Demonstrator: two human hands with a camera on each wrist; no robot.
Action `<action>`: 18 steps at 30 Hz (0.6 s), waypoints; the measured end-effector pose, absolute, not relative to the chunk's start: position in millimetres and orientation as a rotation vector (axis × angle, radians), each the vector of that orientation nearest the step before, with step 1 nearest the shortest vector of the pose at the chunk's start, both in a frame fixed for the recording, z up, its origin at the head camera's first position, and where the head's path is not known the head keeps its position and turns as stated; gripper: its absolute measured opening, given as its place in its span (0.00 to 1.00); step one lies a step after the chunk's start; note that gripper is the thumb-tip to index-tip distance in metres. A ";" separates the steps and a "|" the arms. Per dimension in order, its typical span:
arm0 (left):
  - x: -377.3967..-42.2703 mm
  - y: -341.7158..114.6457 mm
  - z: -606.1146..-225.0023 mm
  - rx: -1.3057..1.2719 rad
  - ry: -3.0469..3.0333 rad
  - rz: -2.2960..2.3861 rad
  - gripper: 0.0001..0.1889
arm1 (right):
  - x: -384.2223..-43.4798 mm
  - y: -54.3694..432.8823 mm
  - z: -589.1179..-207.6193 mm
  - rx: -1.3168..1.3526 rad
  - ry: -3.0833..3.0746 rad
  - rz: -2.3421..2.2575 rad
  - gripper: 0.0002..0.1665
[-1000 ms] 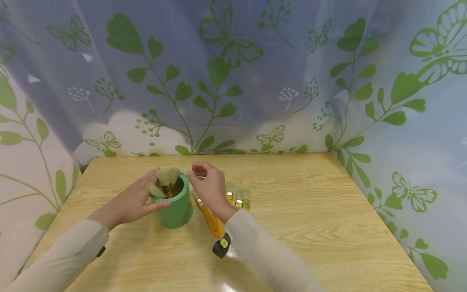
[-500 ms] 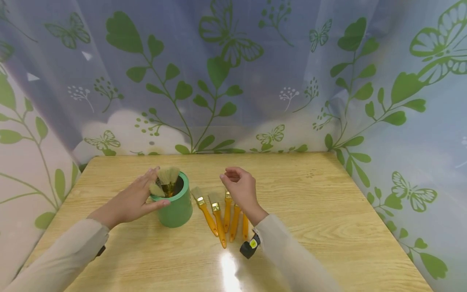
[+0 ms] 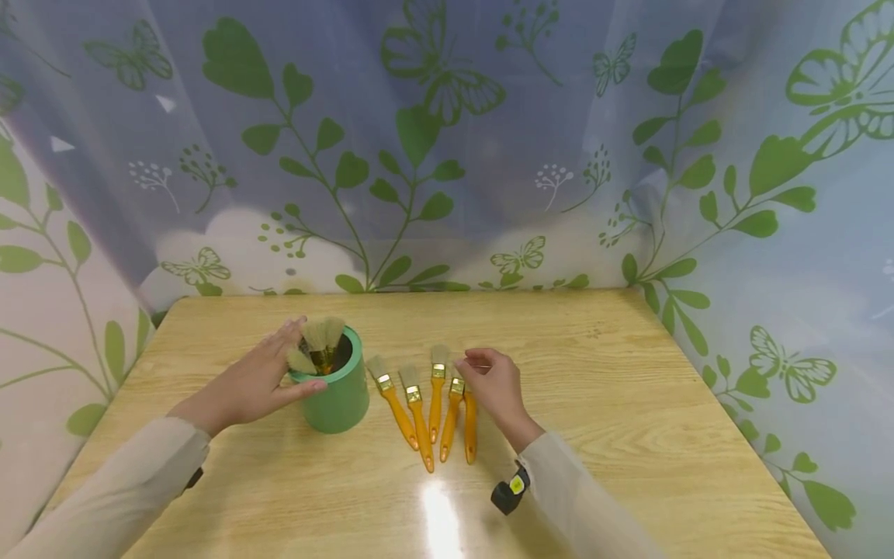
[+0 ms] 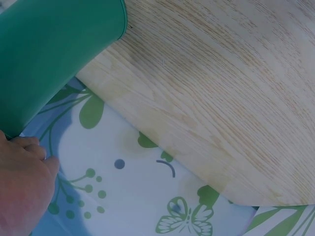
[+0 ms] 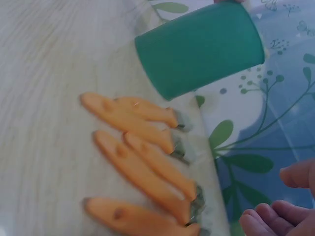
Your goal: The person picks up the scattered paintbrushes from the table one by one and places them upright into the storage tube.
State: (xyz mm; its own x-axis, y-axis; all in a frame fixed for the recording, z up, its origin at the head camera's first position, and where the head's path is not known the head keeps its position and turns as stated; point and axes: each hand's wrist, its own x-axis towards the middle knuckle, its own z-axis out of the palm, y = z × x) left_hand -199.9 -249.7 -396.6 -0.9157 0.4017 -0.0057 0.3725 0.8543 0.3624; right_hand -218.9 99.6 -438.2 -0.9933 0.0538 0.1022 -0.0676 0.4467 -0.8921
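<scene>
Five brushes (image 3: 421, 431) lie on one table (image 3: 628, 435), right of one green pot (image 3: 335, 407). The pot holds several bunched brushes (image 3: 317, 337), too crowded to count. Two hands show: one left hand (image 3: 254, 380), one right hand (image 3: 497, 388).

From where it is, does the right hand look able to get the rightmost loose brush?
Probably yes: the right hand looks empty and is beside the rightmost brush, whose handle lies uncovered on the table; the hand hides its bristles in the head view.
</scene>
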 end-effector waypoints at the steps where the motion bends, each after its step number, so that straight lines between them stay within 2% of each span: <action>1: -200.4 -250.2 -397.2 0.613 2.946 0.546 0.54 | -218.9 101.5 -441.7 -0.007 -2.583 1.592 0.17; 18: -202.0 -250.2 -403.0 0.540 2.894 0.781 0.55 | -224.6 118.1 -478.6 -0.201 -2.716 1.560 0.22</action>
